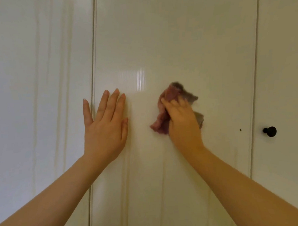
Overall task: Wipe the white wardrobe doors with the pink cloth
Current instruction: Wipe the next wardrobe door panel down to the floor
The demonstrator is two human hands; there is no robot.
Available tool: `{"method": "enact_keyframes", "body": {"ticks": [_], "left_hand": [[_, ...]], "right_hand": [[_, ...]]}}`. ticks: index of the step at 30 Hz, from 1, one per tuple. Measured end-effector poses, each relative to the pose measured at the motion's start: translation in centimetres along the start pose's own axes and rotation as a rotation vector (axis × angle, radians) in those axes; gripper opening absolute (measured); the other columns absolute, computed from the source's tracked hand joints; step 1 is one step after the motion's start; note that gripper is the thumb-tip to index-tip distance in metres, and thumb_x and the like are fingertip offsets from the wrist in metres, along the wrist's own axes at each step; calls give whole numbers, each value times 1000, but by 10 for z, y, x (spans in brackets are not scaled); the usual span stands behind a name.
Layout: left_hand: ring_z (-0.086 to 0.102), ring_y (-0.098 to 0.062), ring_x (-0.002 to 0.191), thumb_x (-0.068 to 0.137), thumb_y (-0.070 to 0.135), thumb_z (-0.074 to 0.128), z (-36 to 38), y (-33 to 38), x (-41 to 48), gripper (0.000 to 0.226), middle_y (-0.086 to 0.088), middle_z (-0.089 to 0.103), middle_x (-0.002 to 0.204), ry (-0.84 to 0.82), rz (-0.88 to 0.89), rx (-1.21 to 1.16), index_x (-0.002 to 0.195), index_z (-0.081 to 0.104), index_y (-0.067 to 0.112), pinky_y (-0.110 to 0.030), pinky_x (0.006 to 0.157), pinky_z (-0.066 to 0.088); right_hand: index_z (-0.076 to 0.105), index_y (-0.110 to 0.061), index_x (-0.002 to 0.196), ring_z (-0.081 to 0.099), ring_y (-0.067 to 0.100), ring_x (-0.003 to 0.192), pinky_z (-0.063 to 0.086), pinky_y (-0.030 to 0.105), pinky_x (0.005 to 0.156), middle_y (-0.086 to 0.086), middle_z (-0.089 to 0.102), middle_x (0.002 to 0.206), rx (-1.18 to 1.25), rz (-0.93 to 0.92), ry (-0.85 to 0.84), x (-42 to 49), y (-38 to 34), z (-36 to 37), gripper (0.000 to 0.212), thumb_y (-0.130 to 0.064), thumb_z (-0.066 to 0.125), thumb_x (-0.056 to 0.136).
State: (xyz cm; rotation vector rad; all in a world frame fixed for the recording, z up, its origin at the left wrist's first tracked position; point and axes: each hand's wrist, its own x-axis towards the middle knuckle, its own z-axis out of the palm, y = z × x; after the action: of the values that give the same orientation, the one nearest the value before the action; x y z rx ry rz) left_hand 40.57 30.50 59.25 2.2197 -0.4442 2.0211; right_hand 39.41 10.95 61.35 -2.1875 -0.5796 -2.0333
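A glossy white wardrobe door (175,42) fills the middle of the view. My right hand (183,123) holds a crumpled pink cloth (163,112) against this door, with cloth bunched out above and to the left of the fingers; the cloth is slightly blurred. My left hand (105,125) lies flat on the same door near its left edge, fingers straight and spread, the little finger reaching over the seam.
Another white door (39,84) stands to the left, and a third (283,54) to the right with a round black knob (271,131). A small dark hole (240,130) marks the middle door near its right edge.
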Motion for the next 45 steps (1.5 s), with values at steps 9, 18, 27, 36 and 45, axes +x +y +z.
{"method": "enact_keyframes", "body": {"ticks": [9, 18, 27, 36, 45], "left_hand": [[31, -28, 136, 93, 26, 29, -1, -25, -19, 53, -15, 42, 145, -48, -102, 5, 141, 36, 3, -44, 113, -5], [44, -29, 131, 91, 24, 32, -5, -40, -45, 52, -15, 46, 142, -93, -72, -3, 138, 37, 4, -52, 109, 9], [26, -24, 137, 101, 28, 18, 4, -45, -52, 51, -14, 39, 147, -102, -31, -7, 140, 36, 2, -48, 112, 4], [23, -24, 139, 101, 33, 15, 11, -50, -54, 53, -12, 32, 150, -107, 1, 20, 143, 31, 4, -51, 113, 7], [18, -25, 140, 96, 32, 26, 15, -50, -57, 56, -9, 19, 151, -76, -2, -9, 144, 21, 4, -51, 113, 2]], "right_hand": [[58, 7, 115, 53, 44, 114, 39, 49, 99, 24, 60, 117, -194, 22, 13, 31, -28, 10, 65, -45, 45, 77], [63, 3, 97, 60, 36, 97, 48, 46, 84, 21, 65, 98, -55, -467, -89, 3, -39, 24, 24, -9, 43, 90], [67, 0, 104, 56, 31, 108, 43, 39, 93, 17, 66, 109, 1, -608, -196, -2, -61, 32, 25, -2, 52, 84], [67, 0, 104, 52, 28, 113, 38, 41, 100, 16, 65, 113, 36, -589, -217, -3, -74, 37, 29, -8, 48, 84], [66, 5, 98, 48, 31, 110, 38, 42, 95, 21, 64, 107, 67, -251, -74, 2, -72, 39, 29, -5, 45, 80]]}}
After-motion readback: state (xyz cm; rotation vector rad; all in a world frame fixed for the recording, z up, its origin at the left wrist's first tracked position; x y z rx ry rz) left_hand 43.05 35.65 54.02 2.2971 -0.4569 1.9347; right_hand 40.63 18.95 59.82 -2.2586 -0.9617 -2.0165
